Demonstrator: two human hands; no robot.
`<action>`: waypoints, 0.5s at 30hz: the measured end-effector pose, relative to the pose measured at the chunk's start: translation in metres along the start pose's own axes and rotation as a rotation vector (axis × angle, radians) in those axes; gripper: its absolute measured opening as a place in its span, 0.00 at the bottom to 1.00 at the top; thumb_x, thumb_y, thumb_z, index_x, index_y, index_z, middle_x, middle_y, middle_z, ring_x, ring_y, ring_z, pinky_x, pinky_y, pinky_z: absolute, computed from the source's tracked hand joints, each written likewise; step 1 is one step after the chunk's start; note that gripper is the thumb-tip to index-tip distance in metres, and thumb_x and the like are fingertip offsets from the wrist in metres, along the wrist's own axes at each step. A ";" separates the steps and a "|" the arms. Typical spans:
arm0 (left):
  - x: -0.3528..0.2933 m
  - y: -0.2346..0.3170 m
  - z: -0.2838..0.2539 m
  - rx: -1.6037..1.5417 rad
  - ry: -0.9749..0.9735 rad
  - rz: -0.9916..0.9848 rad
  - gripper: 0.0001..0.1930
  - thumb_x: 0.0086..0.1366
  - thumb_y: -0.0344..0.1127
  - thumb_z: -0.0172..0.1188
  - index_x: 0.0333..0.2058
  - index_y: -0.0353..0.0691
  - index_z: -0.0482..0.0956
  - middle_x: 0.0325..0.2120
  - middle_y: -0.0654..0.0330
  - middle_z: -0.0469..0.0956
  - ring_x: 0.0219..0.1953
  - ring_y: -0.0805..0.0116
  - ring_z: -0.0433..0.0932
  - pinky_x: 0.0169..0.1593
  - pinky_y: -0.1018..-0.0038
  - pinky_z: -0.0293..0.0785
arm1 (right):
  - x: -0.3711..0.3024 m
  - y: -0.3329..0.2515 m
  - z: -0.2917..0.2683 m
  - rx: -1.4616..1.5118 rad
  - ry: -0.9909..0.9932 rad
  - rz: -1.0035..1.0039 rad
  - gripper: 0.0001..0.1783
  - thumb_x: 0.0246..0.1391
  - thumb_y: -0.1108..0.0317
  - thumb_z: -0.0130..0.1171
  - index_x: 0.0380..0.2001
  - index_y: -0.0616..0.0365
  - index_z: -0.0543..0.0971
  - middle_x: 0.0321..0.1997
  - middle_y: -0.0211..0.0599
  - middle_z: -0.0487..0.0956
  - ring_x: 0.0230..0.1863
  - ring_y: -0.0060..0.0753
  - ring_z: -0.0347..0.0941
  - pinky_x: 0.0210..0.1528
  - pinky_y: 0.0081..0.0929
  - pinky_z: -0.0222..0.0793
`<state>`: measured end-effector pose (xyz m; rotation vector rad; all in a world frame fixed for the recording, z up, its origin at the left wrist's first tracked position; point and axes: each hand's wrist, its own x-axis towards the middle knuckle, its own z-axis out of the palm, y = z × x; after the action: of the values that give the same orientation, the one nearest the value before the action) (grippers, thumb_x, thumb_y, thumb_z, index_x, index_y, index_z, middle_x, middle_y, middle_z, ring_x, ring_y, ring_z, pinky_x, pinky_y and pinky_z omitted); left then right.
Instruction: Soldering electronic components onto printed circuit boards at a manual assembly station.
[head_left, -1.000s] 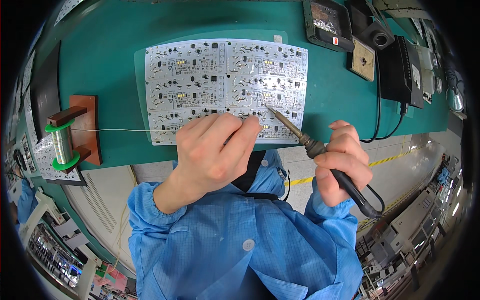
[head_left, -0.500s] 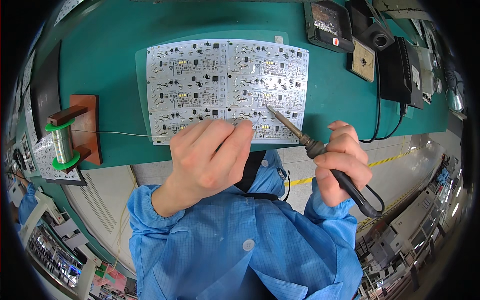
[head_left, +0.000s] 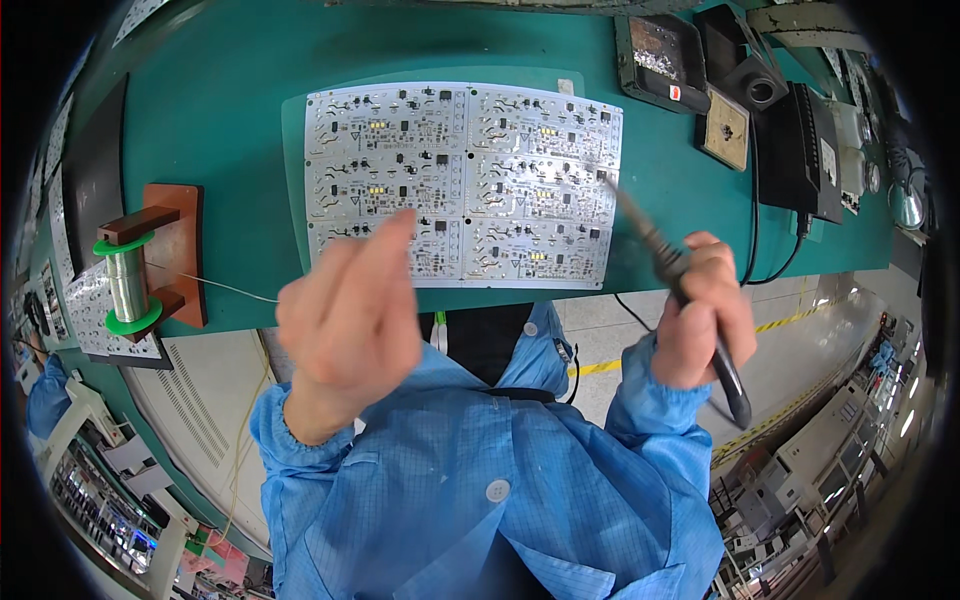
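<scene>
My left hand (head_left: pixel 345 325), blurred by motion, is closed over the near left part of a white panel of circuit boards (head_left: pixel 463 190). A thin solder wire (head_left: pixel 235 290) runs into its closed fingers from a green-flanged spool (head_left: pixel 127 288) at the left. My right hand (head_left: pixel 708 315) grips the black handle of a soldering iron (head_left: pixel 652 240), right of the panel. The iron points up and to the left, its smeared tip over or beside the panel's right edge; whether it touches cannot be told. The panel lies flat, its near left corner covered by my left hand.
The spool sits on a brown stand (head_left: pixel 188 250) on the green table mat (head_left: pixel 225 110). At the back right are a dark tray with solder scraps (head_left: pixel 660 60), an iron holder (head_left: pixel 755 80), a sponge pad (head_left: pixel 725 130) and a black box with cables (head_left: pixel 795 155).
My left hand has moved left toward the spool, and the wire has gone slack. My right hand has drawn the iron rightward from the panel's middle. The panel sits slightly farther right.
</scene>
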<state>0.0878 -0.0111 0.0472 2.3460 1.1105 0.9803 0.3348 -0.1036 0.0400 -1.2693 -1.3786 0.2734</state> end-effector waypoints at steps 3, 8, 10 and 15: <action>0.000 -0.018 -0.011 -0.017 0.061 -0.074 0.19 0.47 0.14 0.52 0.40 0.31 0.79 0.22 0.54 0.74 0.21 0.65 0.74 0.24 0.75 0.68 | 0.008 0.016 0.007 -0.168 0.153 -0.018 0.18 0.57 0.58 0.54 0.36 0.66 0.75 0.23 0.39 0.73 0.25 0.32 0.67 0.39 0.37 0.67; -0.006 -0.047 -0.019 -0.005 0.140 -0.210 0.12 0.57 0.16 0.49 0.37 0.32 0.78 0.23 0.58 0.74 0.25 0.72 0.73 0.28 0.82 0.66 | 0.025 0.047 0.020 -0.388 0.121 -0.034 0.23 0.56 0.56 0.56 0.47 0.65 0.74 0.42 0.47 0.76 0.42 0.40 0.72 0.45 0.31 0.65; -0.011 -0.057 -0.016 -0.045 0.167 -0.248 0.11 0.58 0.17 0.50 0.37 0.32 0.78 0.24 0.58 0.74 0.25 0.73 0.73 0.28 0.81 0.66 | 0.028 0.047 0.017 -0.570 -0.063 0.075 0.20 0.55 0.60 0.57 0.46 0.62 0.75 0.40 0.44 0.78 0.42 0.42 0.71 0.47 0.33 0.64; -0.020 -0.068 -0.011 -0.137 0.163 -0.335 0.08 0.60 0.19 0.51 0.37 0.31 0.78 0.25 0.59 0.76 0.27 0.75 0.73 0.30 0.81 0.67 | 0.027 0.049 0.018 -0.502 -0.006 0.068 0.19 0.54 0.62 0.57 0.46 0.63 0.76 0.38 0.42 0.79 0.40 0.40 0.71 0.47 0.32 0.64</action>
<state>0.0350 0.0164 0.0071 1.9191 1.3942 1.0951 0.3524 -0.0550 0.0126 -1.7282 -1.4624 -0.0299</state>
